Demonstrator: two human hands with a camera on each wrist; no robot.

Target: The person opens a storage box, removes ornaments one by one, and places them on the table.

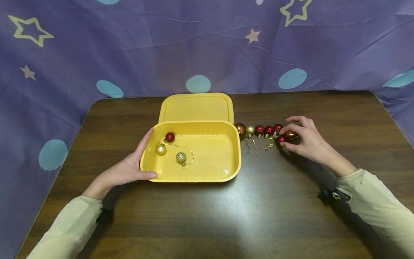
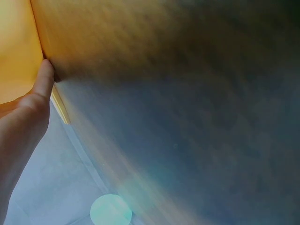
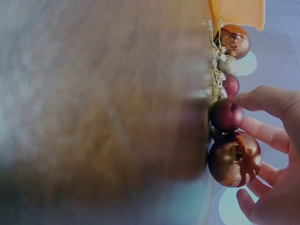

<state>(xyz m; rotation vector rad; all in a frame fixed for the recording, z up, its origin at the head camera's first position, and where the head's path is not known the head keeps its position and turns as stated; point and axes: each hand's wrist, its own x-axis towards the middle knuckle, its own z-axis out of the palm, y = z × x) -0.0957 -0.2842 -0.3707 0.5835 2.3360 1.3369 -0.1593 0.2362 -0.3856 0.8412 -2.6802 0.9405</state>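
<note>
A yellow plastic box (image 1: 194,179) holds a red Christmas ball (image 1: 169,137), a gold one (image 1: 161,149) and a glittery gold one (image 1: 181,157). My left hand (image 1: 130,165) grips its left end, thumb over the front rim and fingers along the outer wall. To the right of the box, several Christmas balls line up on the table. At that row's right end my right hand (image 1: 305,140) has its thumb and index finger at a matte red ball (image 3: 226,115), pinching it. A shiny copper ball (image 3: 234,159) sits close beside it, partly under the hand in the head view.
Behind the box lies its yellow lid (image 1: 197,108). Another copper ball (image 1: 240,130) stands by the box's right wall, followed by a glittery gold ball (image 1: 250,130) and glittery red balls (image 1: 260,130) with gold strings. A purple curtain (image 1: 220,46) hangs behind the wooden table (image 1: 207,219).
</note>
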